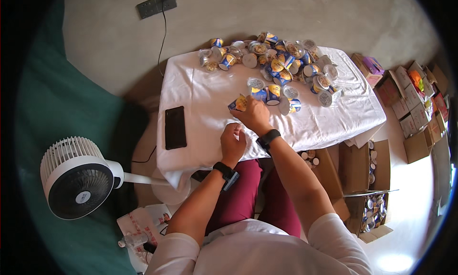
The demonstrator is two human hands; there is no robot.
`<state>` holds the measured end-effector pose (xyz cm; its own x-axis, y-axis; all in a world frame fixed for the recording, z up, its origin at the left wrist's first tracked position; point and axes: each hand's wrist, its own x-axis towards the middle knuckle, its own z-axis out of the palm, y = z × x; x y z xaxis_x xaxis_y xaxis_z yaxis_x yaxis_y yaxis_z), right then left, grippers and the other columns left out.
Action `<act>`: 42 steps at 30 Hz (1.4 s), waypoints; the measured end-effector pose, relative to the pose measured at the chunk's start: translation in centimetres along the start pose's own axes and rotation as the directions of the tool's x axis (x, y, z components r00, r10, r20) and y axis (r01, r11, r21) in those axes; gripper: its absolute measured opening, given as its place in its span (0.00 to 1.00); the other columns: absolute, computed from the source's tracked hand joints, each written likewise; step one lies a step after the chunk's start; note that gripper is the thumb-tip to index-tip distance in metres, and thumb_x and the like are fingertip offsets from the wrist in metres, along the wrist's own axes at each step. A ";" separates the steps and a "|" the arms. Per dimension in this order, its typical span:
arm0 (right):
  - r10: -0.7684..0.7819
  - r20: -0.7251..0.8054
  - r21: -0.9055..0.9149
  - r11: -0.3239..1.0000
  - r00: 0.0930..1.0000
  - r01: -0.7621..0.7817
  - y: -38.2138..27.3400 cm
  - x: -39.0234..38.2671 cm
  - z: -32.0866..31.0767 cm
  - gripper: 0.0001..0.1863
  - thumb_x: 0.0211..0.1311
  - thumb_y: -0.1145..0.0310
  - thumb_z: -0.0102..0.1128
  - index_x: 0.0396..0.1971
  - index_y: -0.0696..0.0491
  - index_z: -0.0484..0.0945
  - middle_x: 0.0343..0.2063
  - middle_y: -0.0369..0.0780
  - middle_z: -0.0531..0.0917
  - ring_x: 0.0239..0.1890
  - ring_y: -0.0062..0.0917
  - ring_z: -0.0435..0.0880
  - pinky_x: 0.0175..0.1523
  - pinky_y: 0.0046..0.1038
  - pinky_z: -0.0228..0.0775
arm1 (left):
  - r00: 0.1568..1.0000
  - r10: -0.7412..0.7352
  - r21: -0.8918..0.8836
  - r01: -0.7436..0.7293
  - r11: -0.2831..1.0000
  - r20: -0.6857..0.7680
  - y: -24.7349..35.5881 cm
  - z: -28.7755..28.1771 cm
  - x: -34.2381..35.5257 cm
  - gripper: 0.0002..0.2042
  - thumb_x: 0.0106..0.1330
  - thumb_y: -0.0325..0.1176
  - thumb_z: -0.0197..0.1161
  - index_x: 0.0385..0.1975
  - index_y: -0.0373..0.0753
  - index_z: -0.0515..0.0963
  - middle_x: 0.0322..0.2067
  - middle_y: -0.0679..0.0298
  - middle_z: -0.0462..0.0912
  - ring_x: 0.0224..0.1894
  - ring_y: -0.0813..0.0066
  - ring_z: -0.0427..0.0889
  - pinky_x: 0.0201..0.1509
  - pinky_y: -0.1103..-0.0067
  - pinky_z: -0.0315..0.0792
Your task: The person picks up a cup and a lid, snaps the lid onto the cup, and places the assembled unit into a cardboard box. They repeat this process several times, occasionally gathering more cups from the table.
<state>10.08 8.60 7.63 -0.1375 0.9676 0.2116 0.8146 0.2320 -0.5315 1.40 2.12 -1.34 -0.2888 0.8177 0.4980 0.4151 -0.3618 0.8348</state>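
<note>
My right hand (256,117) is closed on a blue-and-yellow printed piece (238,103) above the white-covered table (205,108); whether it is a whole snack cup or only a sleeve, I cannot tell. Below and left of it, my left hand (233,142) has its fingers curled over the table's near edge, and their inner side is hidden. Just beyond my right hand stand a blue-and-yellow cup (273,94) and another cup (258,94) beside it. A further cup (292,105) lies tipped to their right. Many more cups (281,65), some clear with granola showing, are heaped behind.
A black tablet-like slab (175,127) lies at the table's left. A white fan (81,179) stands beside a green cloth (71,108). Open cardboard boxes (355,167) with cups sit on the floor at right, with stacked cartons (410,103) beyond. A plastic bottle (135,239) lies lower left.
</note>
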 end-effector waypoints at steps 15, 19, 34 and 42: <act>-0.407 -0.173 -0.117 0.912 0.897 0.392 5.5 -8.7 -1.1 0.27 0.46 0.70 0.65 0.48 0.58 0.68 0.51 0.47 0.71 0.57 0.42 0.68 0.55 0.34 0.70 | 0.986 -0.002 0.135 -0.021 0.991 0.165 1.4 -0.6 -0.2 0.23 0.51 0.27 0.64 0.49 0.38 0.67 0.39 0.57 0.75 0.37 0.61 0.75 0.43 0.71 0.71; -0.393 -0.192 0.137 0.897 0.899 0.421 5.0 -9.3 -2.2 0.17 0.50 0.78 0.58 0.43 0.58 0.74 0.49 0.48 0.74 0.54 0.45 0.71 0.56 0.37 0.67 | 0.950 0.042 0.189 -0.105 0.976 0.310 2.6 -0.5 0.0 0.34 0.50 0.31 0.67 0.59 0.38 0.61 0.51 0.51 0.70 0.53 0.53 0.70 0.56 0.66 0.65; -0.542 0.112 0.133 0.839 0.833 0.528 3.1 5.2 0.1 0.18 0.48 0.74 0.55 0.43 0.56 0.79 0.33 0.50 0.82 0.36 0.44 0.81 0.47 0.39 0.72 | 0.979 0.109 0.068 -0.122 0.990 0.174 1.8 -1.0 0.5 0.23 0.46 0.26 0.68 0.44 0.36 0.71 0.42 0.53 0.74 0.46 0.54 0.76 0.49 0.69 0.71; -0.459 0.200 -0.115 0.866 0.866 0.486 5.4 5.1 2.9 0.13 0.45 0.74 0.56 0.33 0.53 0.82 0.31 0.48 0.82 0.34 0.42 0.82 0.41 0.38 0.75 | 0.980 0.092 0.003 -0.094 0.996 0.178 1.6 -2.2 0.0 0.24 0.44 0.24 0.67 0.45 0.37 0.70 0.42 0.53 0.73 0.46 0.55 0.75 0.49 0.70 0.71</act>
<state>12.14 15.06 3.44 -0.6055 0.7509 0.2636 0.7038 0.6599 -0.2630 0.17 0.54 0.54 -0.0915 0.8475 0.5228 0.4431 -0.4356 0.7836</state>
